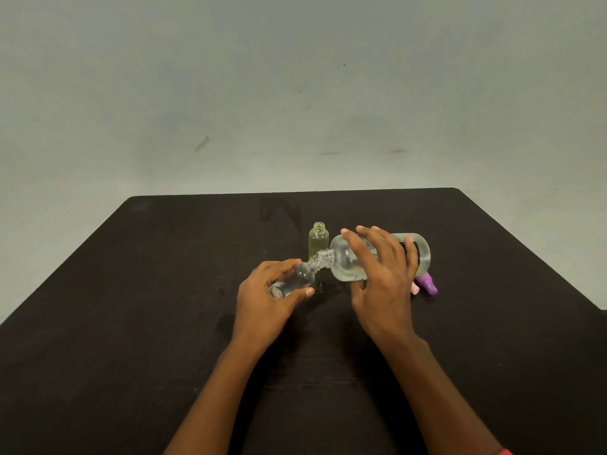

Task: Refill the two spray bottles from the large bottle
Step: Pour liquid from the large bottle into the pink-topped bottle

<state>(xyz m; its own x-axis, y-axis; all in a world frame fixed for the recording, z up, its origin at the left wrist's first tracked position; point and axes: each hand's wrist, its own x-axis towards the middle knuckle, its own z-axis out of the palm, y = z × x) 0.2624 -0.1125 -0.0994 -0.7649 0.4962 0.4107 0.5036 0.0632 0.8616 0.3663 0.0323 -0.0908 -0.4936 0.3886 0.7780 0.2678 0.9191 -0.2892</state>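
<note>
My right hand [382, 277] grips the large clear bottle [345, 261], which is tipped on its side with its open neck pointing left. My left hand [266, 298] holds a small clear spray bottle [295, 280], tilted so its open mouth meets the large bottle's neck. Clear liquid lies in the lower side of both. A second small bottle [318, 241], yellowish and uncapped, stands upright just behind the two necks.
A purple spray cap [428, 284] and a pink cap [415, 288] lie on the black table [131, 290] to the right of my right hand. A few wet spots show on the table under the necks. A pale wall rises behind the table.
</note>
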